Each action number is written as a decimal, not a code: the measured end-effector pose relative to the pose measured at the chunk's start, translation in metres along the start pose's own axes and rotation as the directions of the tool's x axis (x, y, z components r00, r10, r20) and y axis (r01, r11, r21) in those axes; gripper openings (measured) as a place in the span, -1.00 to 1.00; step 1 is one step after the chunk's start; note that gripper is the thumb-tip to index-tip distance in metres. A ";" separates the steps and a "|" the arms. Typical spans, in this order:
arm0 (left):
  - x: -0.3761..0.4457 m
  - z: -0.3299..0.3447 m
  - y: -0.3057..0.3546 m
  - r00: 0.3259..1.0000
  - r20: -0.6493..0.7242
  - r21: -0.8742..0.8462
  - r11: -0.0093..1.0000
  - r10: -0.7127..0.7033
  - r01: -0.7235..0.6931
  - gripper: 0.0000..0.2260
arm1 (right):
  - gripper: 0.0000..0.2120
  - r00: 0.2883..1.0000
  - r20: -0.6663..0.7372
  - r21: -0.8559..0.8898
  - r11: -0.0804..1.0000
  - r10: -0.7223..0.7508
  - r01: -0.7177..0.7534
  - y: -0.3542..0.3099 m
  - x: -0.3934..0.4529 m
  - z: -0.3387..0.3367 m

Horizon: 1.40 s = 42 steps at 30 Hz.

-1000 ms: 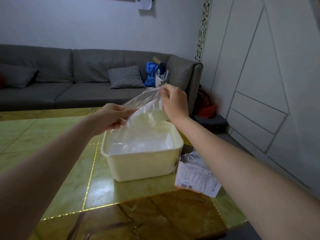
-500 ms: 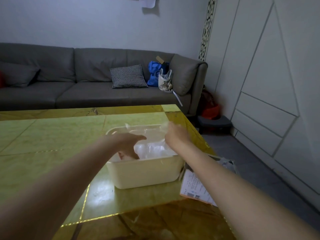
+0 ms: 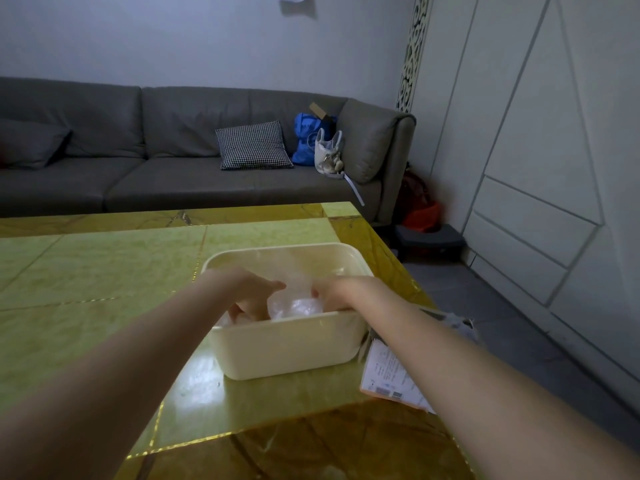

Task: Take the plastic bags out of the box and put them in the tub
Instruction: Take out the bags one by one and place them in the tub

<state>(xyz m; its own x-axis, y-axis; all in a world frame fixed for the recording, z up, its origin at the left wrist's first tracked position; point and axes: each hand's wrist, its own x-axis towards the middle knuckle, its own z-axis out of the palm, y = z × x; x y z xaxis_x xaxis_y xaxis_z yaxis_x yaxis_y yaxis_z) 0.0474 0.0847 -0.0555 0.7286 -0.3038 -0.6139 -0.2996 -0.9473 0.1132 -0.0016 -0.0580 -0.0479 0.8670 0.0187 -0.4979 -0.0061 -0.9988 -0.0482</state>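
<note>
Glossy yellow-green stone covers the table [image 3: 104,271], with a grey sofa [image 3: 138,174] along the wall behind it. Near the table's right edge stands the cream plastic tub [image 3: 291,344], and both hands are down inside it among the clear plastic bags [image 3: 298,304].

The bags lie directly under and between the two hands, bunched in the near half of the tub, with a loose film rising toward the far wall. The crumpled heap shows no clear long axis. The left hand [image 3: 252,294] reaches in from the near left corner, palm down, its fingers bent downward into the plastic; the right hand [image 3: 337,289] comes over the near right rim, its fingers hidden behind the wrist and the film. Whether either hand pinches the plastic or merely presses it cannot be told. Both are about equally near the heap.

The bags seem to be in the act of being tucked down. Just right of the tub, at the table edge, lies a grey parcel [image 3: 391,372] with a printed label, presumably the source of further bags; the right hand is the nearer one for reaching it.
</note>
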 end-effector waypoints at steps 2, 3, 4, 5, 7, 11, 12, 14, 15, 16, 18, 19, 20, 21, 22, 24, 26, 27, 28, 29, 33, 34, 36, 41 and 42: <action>-0.006 -0.004 0.000 1.000 0.001 -0.060 0.998 0.017 -0.017 -0.27 | -0.52 1.000 0.000 -0.008 1.000 -0.002 0.002 0.001 -0.004 -0.005; -0.011 -0.007 0.000 0.999 -0.022 -0.096 0.995 0.036 -0.038 -0.32 | -0.47 1.000 -0.015 0.006 1.000 -0.012 0.012 0.003 -0.008 -0.008; -0.017 -0.010 0.000 0.996 -0.064 -0.140 0.988 0.055 -0.064 -0.38 | -0.42 0.999 -0.041 0.033 0.999 -0.024 0.026 0.006 -0.013 -0.011; -0.022 -0.015 0.001 0.989 -0.125 -0.188 0.977 0.075 -0.098 -0.46 | -0.39 0.996 -0.076 0.092 0.995 -0.035 0.042 0.010 -0.016 -0.015; -0.036 -0.025 0.007 0.950 -0.292 -0.219 0.959 0.112 -0.181 -0.63 | -0.45 0.980 -0.193 0.228 0.968 -0.058 0.102 0.017 -0.027 -0.023; -0.065 -0.027 0.039 0.829 -0.499 -0.105 0.932 0.251 -0.346 -0.80 | -0.71 0.921 -0.389 0.172 0.980 -0.024 0.099 0.039 -0.070 -0.040; -0.070 -0.026 0.047 0.811 -0.509 -0.083 0.921 0.289 -0.380 -0.81 | -0.71 0.924 -0.382 0.123 0.990 -0.010 0.062 0.046 -0.078 -0.043; -0.076 -0.019 0.071 0.783 -0.507 -0.055 0.893 0.361 -0.447 -0.82 | -0.65 0.947 -0.318 0.075 0.997 0.045 -0.022 0.065 -0.097 -0.040; -0.078 -0.015 0.082 0.775 -0.496 -0.051 0.879 0.391 -0.475 -0.82 | -0.61 0.957 -0.280 0.073 0.996 0.073 -0.054 0.074 -0.104 -0.036; -0.080 -0.010 0.092 0.771 -0.482 -0.049 0.866 0.416 -0.498 -0.83 | -0.57 0.966 -0.241 0.085 0.994 0.092 -0.073 0.081 -0.108 -0.030; -0.083 0.001 0.111 0.751 -0.447 0.010 0.842 0.487 -0.540 -0.81 | -0.58 0.979 -0.171 0.113 0.990 0.108 -0.089 0.091 -0.114 -0.014; -0.085 0.006 0.120 0.734 -0.432 0.064 0.830 0.524 -0.555 -0.77 | -0.64 0.981 -0.163 0.128 0.988 0.104 -0.084 0.095 -0.115 -0.005; -0.085 0.012 0.126 0.723 -0.422 0.109 0.822 0.547 -0.558 -0.73 | -0.74 0.981 -0.172 0.151 0.986 0.092 -0.066 0.097 -0.114 0.002; -0.085 0.017 0.134 0.718 -0.416 0.144 0.820 0.558 -0.554 -0.71 | -0.83 0.976 -0.200 0.195 0.980 0.081 -0.042 0.099 -0.114 0.007; -0.085 0.021 0.138 0.719 -0.420 0.174 0.826 0.554 -0.536 -0.70 | -0.88 0.969 -0.240 0.250 0.968 0.061 0.001 0.100 -0.114 0.009; -0.085 0.026 0.146 0.731 -0.454 0.204 0.857 0.510 -0.472 -0.72 | -0.83 0.941 -0.338 0.380 0.917 0.017 0.120 0.104 -0.118 0.006; -0.083 0.024 0.146 0.741 -0.489 0.134 0.879 0.460 -0.457 -0.78 | -0.72 0.923 -0.384 0.524 0.825 0.008 0.211 0.107 -0.121 0.000; -0.081 0.021 0.144 0.746 -0.503 0.060 0.879 0.436 -0.473 -0.81 | -0.63 0.934 -0.356 0.598 0.773 0.020 0.212 0.108 -0.124 -0.001; -0.079 0.017 0.141 0.752 -0.518 -0.018 0.874 0.408 -0.486 -0.84 | -0.54 0.955 -0.295 0.661 0.729 0.031 0.180 0.108 -0.125 0.000; -0.078 0.012 0.138 0.755 -0.537 -0.094 0.864 0.375 -0.495 -0.86 | -0.45 0.975 -0.216 0.704 0.699 0.043 0.126 0.109 -0.127 0.003; -0.083 -0.002 0.129 0.744 -0.615 -0.314 0.785 0.260 -0.534 -0.85 | -0.23 0.998 0.036 0.811 0.582 0.056 -0.062 0.109 -0.127 0.022; -0.085 -0.004 0.127 0.738 -0.628 -0.339 0.768 0.246 -0.544 -0.85 | -0.20 0.996 0.070 0.819 0.568 0.052 -0.088 0.107 -0.127 0.027; -0.088 -0.007 0.123 0.722 -0.657 -0.381 0.732 0.215 -0.565 -0.86 | -0.19 0.995 0.080 0.811 0.577 0.054 -0.096 0.106 -0.124 0.031; -0.089 -0.012 0.112 0.714 -0.694 -0.514 0.632 0.090 -0.580 -0.81 | -0.68 0.953 -0.292 0.856 0.465 0.077 0.225 0.110 -0.125 0.012; -0.091 -0.012 0.111 0.716 -0.694 -0.541 0.601 0.075 -0.588 -0.79 | -0.74 0.936 -0.340 0.861 0.431 0.092 0.270 0.109 -0.128 0.007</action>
<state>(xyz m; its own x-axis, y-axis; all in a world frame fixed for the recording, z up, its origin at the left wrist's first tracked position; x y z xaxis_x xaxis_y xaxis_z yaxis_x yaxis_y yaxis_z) -0.0443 0.0059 0.0221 0.9267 -0.3590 0.1112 -0.2749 -0.4461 0.8517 -0.1169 -0.1685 0.0042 0.9803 -0.0897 -0.1758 -0.1970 -0.3870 -0.9008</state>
